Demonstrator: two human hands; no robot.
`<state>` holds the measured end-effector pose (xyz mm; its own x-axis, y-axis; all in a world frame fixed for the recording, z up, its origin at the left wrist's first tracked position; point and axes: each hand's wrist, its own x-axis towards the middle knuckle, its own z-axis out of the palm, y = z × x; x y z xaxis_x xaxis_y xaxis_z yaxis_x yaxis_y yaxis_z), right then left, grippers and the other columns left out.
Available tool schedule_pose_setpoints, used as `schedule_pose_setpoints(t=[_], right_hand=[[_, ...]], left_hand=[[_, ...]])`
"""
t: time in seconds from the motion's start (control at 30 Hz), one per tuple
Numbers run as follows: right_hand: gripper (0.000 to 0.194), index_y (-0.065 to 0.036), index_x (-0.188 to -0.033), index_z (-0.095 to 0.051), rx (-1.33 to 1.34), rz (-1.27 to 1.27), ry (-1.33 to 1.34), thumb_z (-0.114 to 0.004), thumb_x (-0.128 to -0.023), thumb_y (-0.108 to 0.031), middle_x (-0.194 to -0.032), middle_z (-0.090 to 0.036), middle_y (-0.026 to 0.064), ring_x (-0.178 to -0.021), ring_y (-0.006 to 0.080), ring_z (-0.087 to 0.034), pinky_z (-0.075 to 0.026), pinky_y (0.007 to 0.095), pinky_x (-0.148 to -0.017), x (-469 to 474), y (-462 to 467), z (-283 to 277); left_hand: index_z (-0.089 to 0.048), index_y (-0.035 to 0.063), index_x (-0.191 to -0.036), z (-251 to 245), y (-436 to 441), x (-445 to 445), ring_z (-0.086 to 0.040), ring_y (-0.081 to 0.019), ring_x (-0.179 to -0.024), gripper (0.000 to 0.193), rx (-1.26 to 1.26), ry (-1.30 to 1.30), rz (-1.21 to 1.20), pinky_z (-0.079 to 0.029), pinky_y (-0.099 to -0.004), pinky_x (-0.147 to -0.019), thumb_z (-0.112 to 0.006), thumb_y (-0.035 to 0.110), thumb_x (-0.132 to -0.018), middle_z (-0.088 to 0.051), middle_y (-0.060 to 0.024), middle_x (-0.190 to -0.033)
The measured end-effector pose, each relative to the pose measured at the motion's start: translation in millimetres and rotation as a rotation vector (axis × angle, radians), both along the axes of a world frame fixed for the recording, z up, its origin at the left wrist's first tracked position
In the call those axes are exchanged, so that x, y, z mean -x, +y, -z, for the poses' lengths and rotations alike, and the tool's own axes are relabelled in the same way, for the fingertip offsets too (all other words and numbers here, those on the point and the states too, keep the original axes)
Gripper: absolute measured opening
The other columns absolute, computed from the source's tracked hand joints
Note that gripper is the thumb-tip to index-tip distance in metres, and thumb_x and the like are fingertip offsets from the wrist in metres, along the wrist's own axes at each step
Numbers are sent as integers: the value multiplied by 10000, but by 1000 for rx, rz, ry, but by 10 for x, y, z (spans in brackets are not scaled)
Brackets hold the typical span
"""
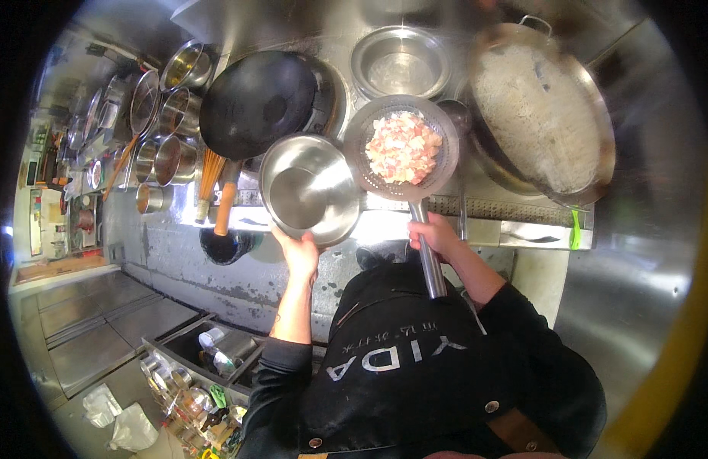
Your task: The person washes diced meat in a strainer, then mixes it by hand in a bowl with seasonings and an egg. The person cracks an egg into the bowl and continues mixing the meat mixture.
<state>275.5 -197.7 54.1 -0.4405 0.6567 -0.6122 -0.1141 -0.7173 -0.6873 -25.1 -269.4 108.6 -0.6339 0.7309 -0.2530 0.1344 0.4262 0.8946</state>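
My left hand [298,251] grips the near rim of a steel bowl [302,198], tilted so that its bare inside faces me. In my right hand [437,235] is the metal handle of a perforated strainer ladle [354,146]. A heap of small pale-pink meat pieces [404,148] lies in the middle of its dish. The ladle and the bowl are side by side, their rims close; whether they touch I cannot tell. Just beyond the ladle stands a round steel basin [401,72]. Part of a second ladle [456,117] shows behind the strainer's right edge.
A black wok [259,103] with a wooden handle [225,209] rests on the stove at left, beside a bamboo brush [209,178]. A large pan [603,137] of foamy pale liquid [537,120] stands at right. Several steel pots [176,160] line the far left counter.
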Motion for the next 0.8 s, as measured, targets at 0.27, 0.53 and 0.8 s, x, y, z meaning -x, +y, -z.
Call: schedule_pose_setpoints(t=[0.27, 0.53, 0.8], right_hand=[[237, -19, -1029, -566, -854, -103, -842, -660, -884, -181, -710, -651, 162, -631, 328, -660, -511, 457, -598, -30, -14, -736], [577, -71, -1388, -515, -1168, -73, -1119, -667, -837, -157, -1013, -699, 201, -814, 400, -686, -543, 503, -704, -60, -183, -652], [359, 2, -1186, -635, -634, -50, -660, -696, -890, -192, -739, -674, 92, -614, 218, -647, -508, 370, -580, -141, 120, -913]], left_hand=[[-338, -25, -1417, -23, 491, -394, -694, -341, -915, 465, -71, -773, 39, -672, -419, -660, -443, -35, -964, -558, -236, -1234], [-267, 158, -1474, -44, 656, -588, -662, -337, -1042, 614, -111, -968, 52, -676, -440, -666, -507, -32, -942, -492, -182, -1320], [-273, 33, -1477, -12, 218, -398, -678, -414, -1052, 626, -51, -880, -42, -674, -495, -753, -446, -75, -885, -530, -233, -1315]])
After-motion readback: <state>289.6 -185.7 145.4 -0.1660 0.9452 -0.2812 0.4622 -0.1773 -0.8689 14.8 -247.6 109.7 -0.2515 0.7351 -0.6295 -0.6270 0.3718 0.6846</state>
